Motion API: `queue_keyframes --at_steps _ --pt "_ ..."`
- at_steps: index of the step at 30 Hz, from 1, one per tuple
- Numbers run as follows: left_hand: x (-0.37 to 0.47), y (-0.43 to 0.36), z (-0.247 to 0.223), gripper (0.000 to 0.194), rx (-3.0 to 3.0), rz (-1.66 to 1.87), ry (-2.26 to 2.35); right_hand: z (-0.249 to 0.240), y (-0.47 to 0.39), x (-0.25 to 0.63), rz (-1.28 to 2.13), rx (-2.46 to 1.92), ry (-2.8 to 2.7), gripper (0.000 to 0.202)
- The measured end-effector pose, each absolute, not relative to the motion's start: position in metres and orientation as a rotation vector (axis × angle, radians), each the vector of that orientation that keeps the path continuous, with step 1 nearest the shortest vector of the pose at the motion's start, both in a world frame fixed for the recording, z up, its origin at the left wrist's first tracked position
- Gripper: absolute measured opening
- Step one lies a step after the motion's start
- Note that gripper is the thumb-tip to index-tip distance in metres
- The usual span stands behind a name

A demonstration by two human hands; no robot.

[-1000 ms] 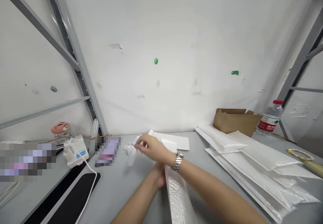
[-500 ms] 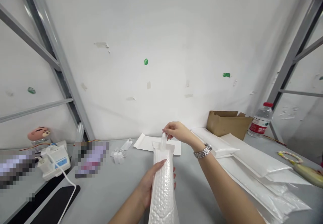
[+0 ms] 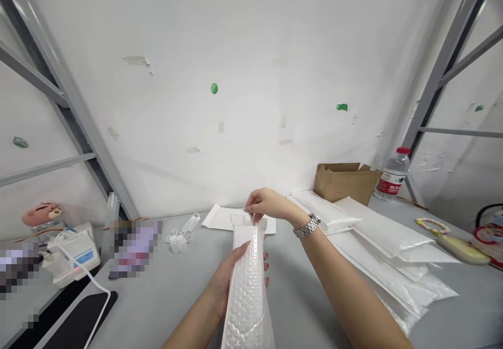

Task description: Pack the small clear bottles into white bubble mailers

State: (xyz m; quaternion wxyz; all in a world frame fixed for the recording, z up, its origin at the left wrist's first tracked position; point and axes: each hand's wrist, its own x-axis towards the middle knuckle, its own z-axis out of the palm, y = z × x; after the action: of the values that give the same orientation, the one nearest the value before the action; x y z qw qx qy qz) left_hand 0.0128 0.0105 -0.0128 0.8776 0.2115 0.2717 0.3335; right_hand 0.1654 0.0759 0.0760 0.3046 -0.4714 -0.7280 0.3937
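A long white bubble mailer (image 3: 247, 291) stands toward the camera at the lower middle, its mouth at the far end. My left hand (image 3: 228, 278) is wrapped round its upper part, thumb on the front and fingertips showing at the right edge. Just above the mouth, my right hand (image 3: 257, 206) is pinched, with a watch on the wrist. What its fingers hold at the opening is small, pale and mostly hidden. Behind the mailer a flat white envelope (image 3: 220, 219) lies against the wall.
Several white mailers (image 3: 387, 231) are piled on the right, before a cardboard box (image 3: 343, 184) and a bottle (image 3: 393, 176). Small white tagged items (image 3: 178, 241) lie left of centre. Farther left are a blurred purple object (image 3: 137, 249), a power strip (image 3: 74, 254) and a black phone (image 3: 80, 320).
My right fingers have come down closer to the mailer's mouth, and the clear piece below them now shows less. The camera view has shifted slightly to the right.
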Motion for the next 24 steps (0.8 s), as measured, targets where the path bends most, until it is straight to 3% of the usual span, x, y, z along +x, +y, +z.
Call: queue_keyframes --at_steps 7,14,19,24 --pt "0.012 0.011 -0.011 0.052 0.416 0.719 0.58 0.07 0.076 0.158 1.122 -1.32 -2.198 0.01" --pt "0.014 0.012 -0.014 0.048 0.412 0.75 0.615 0.068 0.073 0.158 1.001 -1.375 -2.417 0.04" --pt "0.014 0.013 -0.017 0.048 0.397 0.761 0.618 0.066 0.074 0.156 0.945 -1.335 -2.461 0.038" --pt "0.013 0.013 -0.016 0.047 0.37 0.778 0.652 0.06 0.078 0.153 1.098 -1.247 -2.42 0.034"
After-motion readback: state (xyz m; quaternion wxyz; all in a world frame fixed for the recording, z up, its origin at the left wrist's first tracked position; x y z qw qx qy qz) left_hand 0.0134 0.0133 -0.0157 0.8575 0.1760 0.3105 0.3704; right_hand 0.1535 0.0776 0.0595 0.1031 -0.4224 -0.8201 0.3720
